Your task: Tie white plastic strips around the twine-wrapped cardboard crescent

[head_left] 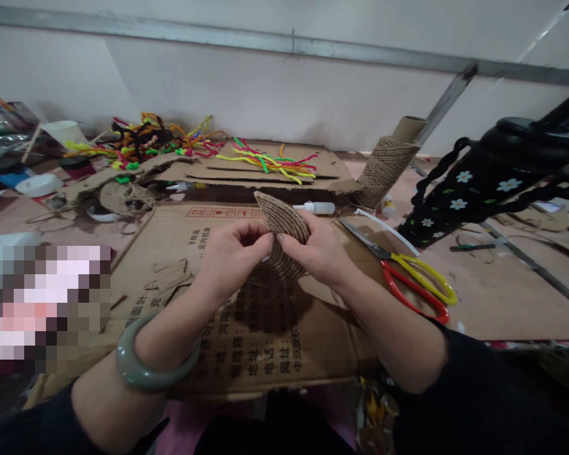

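Both hands grip a leaf-shaped piece covered in rows of brown twine point(284, 218), its pointed tip facing up and away from me. My left hand point(232, 253) pinches its left side, thumb and forefinger closed near the middle. From the right, my right hand point(320, 246) wraps the piece, its thumb pressed on the face close to the left thumb. A bit of something white shows under the left thumb, too small to name. Below the hands lies a printed cardboard sheet point(327, 341).
Scissors with red and yellow handles point(417, 284) lie to the right. Behind them stand a twine spool point(389, 164) and a black flowered bottle point(469, 183). A small white glue bottle point(320, 208) and colourful pipe cleaners point(275, 161) lie beyond my hands. Paper cup point(66, 133) at left.
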A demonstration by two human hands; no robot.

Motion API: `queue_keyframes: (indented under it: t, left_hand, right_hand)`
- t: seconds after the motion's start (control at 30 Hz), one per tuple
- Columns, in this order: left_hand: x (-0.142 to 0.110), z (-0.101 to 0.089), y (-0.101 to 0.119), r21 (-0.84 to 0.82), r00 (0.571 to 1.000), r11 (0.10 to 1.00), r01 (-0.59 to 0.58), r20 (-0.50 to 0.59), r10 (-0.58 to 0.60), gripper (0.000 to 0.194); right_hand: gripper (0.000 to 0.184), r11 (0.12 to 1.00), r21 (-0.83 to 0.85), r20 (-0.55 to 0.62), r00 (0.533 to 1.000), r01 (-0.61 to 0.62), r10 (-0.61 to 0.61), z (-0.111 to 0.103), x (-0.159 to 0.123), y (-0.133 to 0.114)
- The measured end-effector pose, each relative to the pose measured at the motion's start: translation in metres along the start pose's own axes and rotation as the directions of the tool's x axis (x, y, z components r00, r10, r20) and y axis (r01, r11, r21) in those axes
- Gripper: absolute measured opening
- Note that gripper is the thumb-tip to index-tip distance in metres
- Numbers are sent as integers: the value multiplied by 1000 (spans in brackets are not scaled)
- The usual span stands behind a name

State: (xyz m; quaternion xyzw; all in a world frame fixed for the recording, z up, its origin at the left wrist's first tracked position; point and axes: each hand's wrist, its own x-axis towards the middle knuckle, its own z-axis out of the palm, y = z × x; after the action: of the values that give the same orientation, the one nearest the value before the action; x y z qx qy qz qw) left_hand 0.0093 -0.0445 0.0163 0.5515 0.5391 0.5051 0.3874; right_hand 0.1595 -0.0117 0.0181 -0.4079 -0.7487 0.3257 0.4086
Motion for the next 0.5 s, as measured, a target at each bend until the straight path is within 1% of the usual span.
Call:
queue_keyframes:
  t: [0.27,0.5]
  left_hand:
    - [0,1,1,5,1000,1000,-10,-20,10,13]
    - [0,1,3,-3,1000,1000,12,-15,-12,11]
  right_hand:
    - [19,1000,-10,-5,1000,-5,5,0,0,-1]
    - [22,1000,2,-4,1000,5,-5,0,0,-1]
